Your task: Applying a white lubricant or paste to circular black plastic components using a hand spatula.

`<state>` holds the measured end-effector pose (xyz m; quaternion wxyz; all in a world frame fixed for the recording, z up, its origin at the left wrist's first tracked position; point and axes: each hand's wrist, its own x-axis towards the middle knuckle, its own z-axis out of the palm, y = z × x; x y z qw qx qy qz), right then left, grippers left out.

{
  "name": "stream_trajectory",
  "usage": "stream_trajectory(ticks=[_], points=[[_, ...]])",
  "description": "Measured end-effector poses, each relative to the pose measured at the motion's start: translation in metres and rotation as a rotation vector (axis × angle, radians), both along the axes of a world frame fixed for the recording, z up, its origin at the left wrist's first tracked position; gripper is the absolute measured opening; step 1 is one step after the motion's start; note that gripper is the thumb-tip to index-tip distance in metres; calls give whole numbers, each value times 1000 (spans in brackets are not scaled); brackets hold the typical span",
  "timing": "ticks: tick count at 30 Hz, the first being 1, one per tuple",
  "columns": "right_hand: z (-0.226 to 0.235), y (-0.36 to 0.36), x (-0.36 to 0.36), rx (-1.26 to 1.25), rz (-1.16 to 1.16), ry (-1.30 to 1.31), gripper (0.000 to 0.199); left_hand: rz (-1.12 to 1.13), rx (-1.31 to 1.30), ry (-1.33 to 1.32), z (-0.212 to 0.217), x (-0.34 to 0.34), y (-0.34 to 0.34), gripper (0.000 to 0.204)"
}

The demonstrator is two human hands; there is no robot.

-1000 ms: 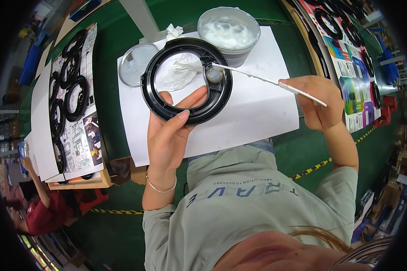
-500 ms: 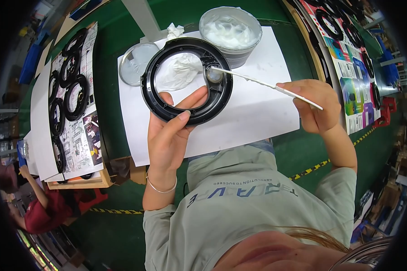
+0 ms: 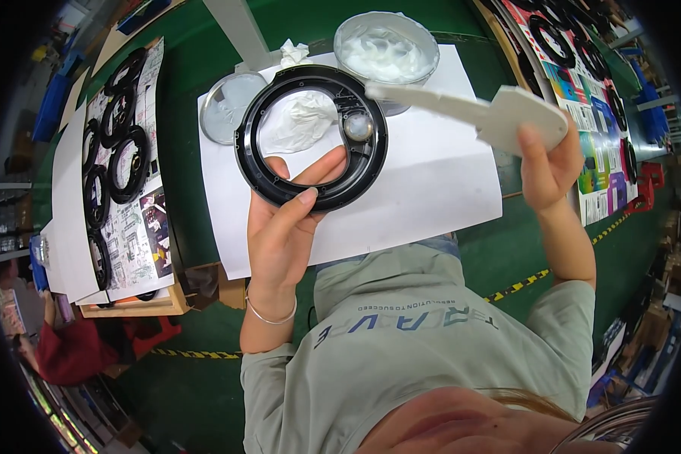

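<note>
My left hand (image 3: 281, 238) holds a black ring-shaped plastic part (image 3: 365, 160) by its near edge, with the thumb on top and fingers showing through the opening. A round pale patch (image 3: 358, 127) sits in the wider right side of the ring. In my right hand (image 3: 554, 168) is a white spatula (image 3: 465, 112), its broad end between thumb and fingers. Its narrow blade points left, seen in front of the near rim of a tub (image 3: 342, 64) of white paste (image 3: 386, 57); whether they touch I cannot tell. Crumpled white tissue (image 3: 299, 125) shows through the ring.
White paper (image 3: 439, 185) covers the green table. A round shallow lid (image 3: 218, 121) and a smaller tissue (image 3: 293, 53) lie beyond the ring. Boards with black rings flank me, left (image 3: 129, 166) and right (image 3: 550, 41). A person in red (image 3: 76, 352) is at lower left.
The spatula's tip has left the round patch on the ring and lifted up and right. My right hand has turned it, so its broad face shows. The ring is nearly still.
</note>
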<state>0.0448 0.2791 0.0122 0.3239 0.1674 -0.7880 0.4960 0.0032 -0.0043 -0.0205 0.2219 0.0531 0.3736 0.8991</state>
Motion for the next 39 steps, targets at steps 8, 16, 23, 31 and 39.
stream_trajectory(ticks=[8,16,23,31,39], points=[[-15,29,-29,901,-117,288,26,11,11,-13,0,0,-3,23],[-29,28,7,1133,-185,343,21,31,-4,-3,-1,-1,-6,21],[-21,43,24,306,-252,8,21,28,-10,7,-1,0,-1,21],[-12,26,16,-557,-192,-367,33,10,-32,49,0,2,-1,22],[22,-4,14,635,166,105,20,-4,-44,68,1,3,1,22]])
